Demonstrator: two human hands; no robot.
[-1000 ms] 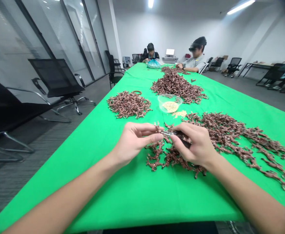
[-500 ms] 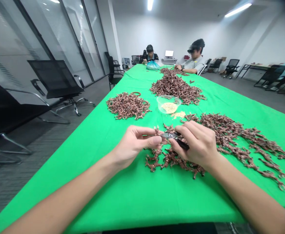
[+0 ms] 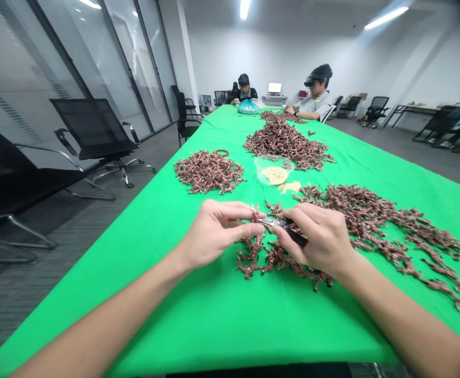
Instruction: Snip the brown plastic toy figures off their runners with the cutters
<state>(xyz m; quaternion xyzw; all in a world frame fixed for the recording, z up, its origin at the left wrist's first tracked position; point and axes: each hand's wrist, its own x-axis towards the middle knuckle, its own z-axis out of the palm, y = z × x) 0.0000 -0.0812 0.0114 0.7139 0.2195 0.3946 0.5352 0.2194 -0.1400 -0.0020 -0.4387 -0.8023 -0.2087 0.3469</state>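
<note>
"Left hand [image 3: 216,231]?"
"Pinching, thumb opposite fingers, from where I'm standing."
"Right hand [image 3: 320,233]?"
"Gripping, fingers curled, thumb below."
"Arms?"
"Left forearm [image 3: 115,315], right forearm [image 3: 399,310]: bare, angled inward. Hands near each other, not touching."

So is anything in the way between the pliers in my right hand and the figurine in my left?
Nothing visible: the tips of the pliers sit at the brown animal figurine, close to your left hand; whether they touch is unclear.
</note>
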